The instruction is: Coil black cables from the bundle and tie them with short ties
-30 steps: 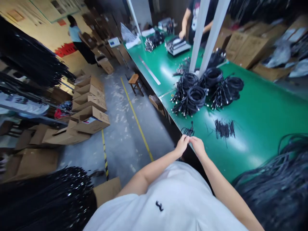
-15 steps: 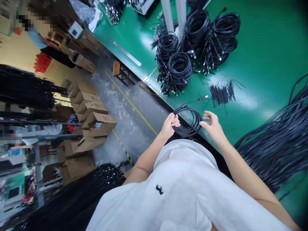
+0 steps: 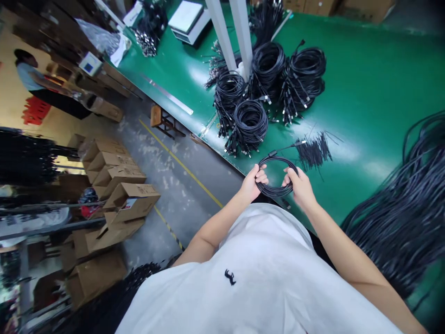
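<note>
A black cable wound into a ring-shaped coil (image 3: 276, 190) is held between my two hands at the table's near edge. My left hand (image 3: 253, 182) grips its left side, fingers curled round the loops. On the right side, my right hand (image 3: 299, 184) is closed on the same coil. One end with a metal plug (image 3: 303, 142) sticks out from the top of the loops. Just beyond lies a small heap of short black ties (image 3: 314, 150) on the green table (image 3: 365, 83).
Several coiled cable bundles (image 3: 251, 121) stand around white posts (image 3: 242, 37). Long loose black cables (image 3: 399, 204) cover the table's right side. A scale (image 3: 187, 21) sits at the back. Cardboard boxes (image 3: 130, 204) and a stool (image 3: 160, 118) are on the floor left; a person (image 3: 38, 81) stands far left.
My right hand has closed on the right side of the coil, where it was open beside it before. The loops are drawn into a neater ring. The camera view has shifted.
</note>
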A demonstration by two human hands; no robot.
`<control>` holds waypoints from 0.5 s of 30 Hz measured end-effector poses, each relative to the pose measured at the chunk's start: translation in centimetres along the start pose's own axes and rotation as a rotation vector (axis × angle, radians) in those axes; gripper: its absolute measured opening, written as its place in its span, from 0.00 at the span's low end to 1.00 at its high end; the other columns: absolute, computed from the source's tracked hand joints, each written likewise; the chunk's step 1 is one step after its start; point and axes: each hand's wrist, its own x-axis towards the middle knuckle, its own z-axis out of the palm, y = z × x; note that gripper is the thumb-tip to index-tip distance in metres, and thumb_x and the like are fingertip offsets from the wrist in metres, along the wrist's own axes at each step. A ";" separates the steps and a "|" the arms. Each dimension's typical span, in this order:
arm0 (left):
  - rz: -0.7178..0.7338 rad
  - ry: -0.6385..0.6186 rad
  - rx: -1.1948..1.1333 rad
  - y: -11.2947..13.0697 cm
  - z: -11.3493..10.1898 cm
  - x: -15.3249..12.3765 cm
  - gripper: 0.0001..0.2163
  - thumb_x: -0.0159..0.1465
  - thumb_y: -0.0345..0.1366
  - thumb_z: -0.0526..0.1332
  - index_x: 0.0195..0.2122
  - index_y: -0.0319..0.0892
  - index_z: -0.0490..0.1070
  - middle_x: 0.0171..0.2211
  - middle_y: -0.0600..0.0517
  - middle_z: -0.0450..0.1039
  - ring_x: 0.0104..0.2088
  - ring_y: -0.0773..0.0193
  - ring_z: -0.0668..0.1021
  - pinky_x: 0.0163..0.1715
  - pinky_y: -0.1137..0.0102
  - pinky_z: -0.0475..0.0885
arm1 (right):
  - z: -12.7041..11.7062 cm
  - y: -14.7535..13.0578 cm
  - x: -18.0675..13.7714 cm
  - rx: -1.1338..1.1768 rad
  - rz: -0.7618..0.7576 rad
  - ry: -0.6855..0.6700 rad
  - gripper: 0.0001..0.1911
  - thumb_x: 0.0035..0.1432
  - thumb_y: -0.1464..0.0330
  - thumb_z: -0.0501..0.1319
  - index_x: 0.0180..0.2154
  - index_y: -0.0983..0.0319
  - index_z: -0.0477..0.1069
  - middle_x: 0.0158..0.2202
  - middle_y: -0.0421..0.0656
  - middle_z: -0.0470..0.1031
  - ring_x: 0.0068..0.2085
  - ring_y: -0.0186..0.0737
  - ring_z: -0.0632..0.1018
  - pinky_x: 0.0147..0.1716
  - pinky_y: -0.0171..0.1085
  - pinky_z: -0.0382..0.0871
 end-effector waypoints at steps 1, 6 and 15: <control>0.007 -0.002 0.000 0.7 0.8 0.7 0.16 0.72 0.40 0.51 0.33 0.37 0.73 0.20 0.60 0.47 0.16 0.78 0.53 0.20 0.79 0.59 | 0.1 -0.7 1.1 -0.001 -0.024 0.017 0.20 0.57 0.50 0.62 0.38 0.61 0.68 0.21 0.34 0.63 0.23 0.30 0.69 0.24 0.31 0.64; 0.132 -0.033 0.035 5.2 4.8 5.1 0.15 0.72 0.41 0.53 0.37 0.39 0.75 0.21 0.59 0.51 0.18 0.77 0.57 0.24 0.77 0.64 | 1.6 -5.8 8.2 -0.076 -0.217 0.052 0.19 0.60 0.52 0.60 0.41 0.61 0.72 0.22 0.35 0.64 0.22 0.30 0.68 0.23 0.32 0.65; 0.833 0.225 0.977 14.1 2.3 16.4 0.20 0.72 0.46 0.49 0.61 0.45 0.61 0.57 0.45 0.68 0.61 0.57 0.69 0.62 0.56 0.64 | 8.7 -5.6 23.3 -0.483 -0.395 0.174 0.15 0.62 0.61 0.54 0.46 0.62 0.68 0.39 0.48 0.73 0.45 0.44 0.75 0.49 0.48 0.69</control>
